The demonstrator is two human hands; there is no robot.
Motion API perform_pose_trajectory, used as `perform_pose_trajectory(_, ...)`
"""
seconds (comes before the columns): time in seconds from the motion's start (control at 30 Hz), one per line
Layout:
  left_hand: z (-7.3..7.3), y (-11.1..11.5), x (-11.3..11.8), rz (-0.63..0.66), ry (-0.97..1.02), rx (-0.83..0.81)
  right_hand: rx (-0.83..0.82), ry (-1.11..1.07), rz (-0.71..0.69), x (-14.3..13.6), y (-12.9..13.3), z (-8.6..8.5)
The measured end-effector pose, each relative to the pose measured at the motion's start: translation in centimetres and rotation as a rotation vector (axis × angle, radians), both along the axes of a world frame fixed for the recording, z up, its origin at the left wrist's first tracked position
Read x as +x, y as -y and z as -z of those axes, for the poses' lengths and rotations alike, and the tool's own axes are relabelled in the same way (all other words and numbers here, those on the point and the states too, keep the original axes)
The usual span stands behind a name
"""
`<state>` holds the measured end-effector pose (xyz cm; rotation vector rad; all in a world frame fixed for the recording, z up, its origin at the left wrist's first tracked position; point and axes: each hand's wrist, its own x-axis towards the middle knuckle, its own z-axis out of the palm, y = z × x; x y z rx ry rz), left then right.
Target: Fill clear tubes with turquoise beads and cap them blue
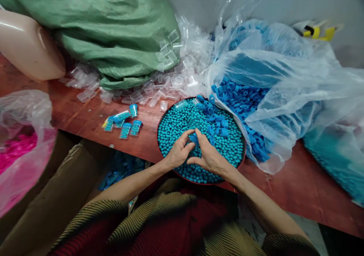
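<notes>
Both hands meet over a round tray (157, 136) of turquoise beads (170, 129), which sits at the near edge of a reddish table (298, 187). The left hand (179, 152) pinches a small blue cap (193, 139) between thumb and forefinger, above the middle of the beads. The right hand (209, 158) reaches the cap from the other side, its forefinger at the cap's edge and its thumb spread away lower down; whether it also grips, I cannot tell, nor whether a clear container is joined to the cap. Loose blue caps (223, 129) lie on the beads toward the tray's far right side. Just beside the tray, on its right, a clear plastic bag (287, 85) spills more of the same caps onto the table. Behind the tray spreads a heap of clear containers (196, 58), some resting against a green sack (127, 32). To the left of the tray, apart from it, lies a small group of blue-capped containers (135, 128) with turquoise beads inside. A pale jug (28, 45) stands at the far left, and pink pieces (17, 149) fill another bag below it.
</notes>
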<state>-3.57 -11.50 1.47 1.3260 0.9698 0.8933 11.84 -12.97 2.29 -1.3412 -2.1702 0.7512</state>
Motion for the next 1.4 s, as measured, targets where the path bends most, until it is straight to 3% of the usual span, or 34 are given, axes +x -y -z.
perform_pose_trajectory(0.1, 0.2, 0.1, 0.1, 0.012, 0.003, -0.04, 0.109, 0.121, 0.043, -0.5, 0.3, 1.0)
perform_pose_trajectory(0.23, -0.4, 0.2, 0.3, -0.012, 0.03, -0.072, 0.249, 0.124, 0.059, -0.8, 0.4, 1.2)
perform_pose_trajectory(0.4, -1.2, 0.3, 0.7, -0.052, 0.059, -0.134, 0.226, 0.072, 0.006, -0.5, 0.3, 0.8)
perform_pose_trajectory(0.57, -1.2, 0.3, 1.0, -0.065, 0.068, -0.183, 0.285, 0.026, 0.073, -1.0, 0.2, 1.5)
perform_pose_trajectory(0.7, -0.9, 0.0, 0.8, -0.083, 0.106, -0.218, 0.106, -0.131, 0.063, -0.7, -0.1, 1.1)
perform_pose_trajectory(0.83, -0.6, -0.2, 0.2, 0.084, 0.093, -0.249, -0.136, -0.376, 0.144, -0.4, -0.2, 0.5)
perform_pose_trajectory(1.03, -0.7, 0.0, 0.3, 0.104, 0.069, -0.176, -0.155, -0.61, 0.386, -1.4, 0.3, 0.5)
perform_pose_trajectory(1.17, -0.8, 0.2, 0.5, 0.078, 0.117, -0.202, -0.102, -0.498, 0.361, -1.2, 0.3, 0.3)
perform_pose_trajectory(1.4, -1.2, 0.5, 0.6, 0.019, 0.109, -0.252, 0.194, -0.212, 0.257, -0.6, 0.3, 0.4)
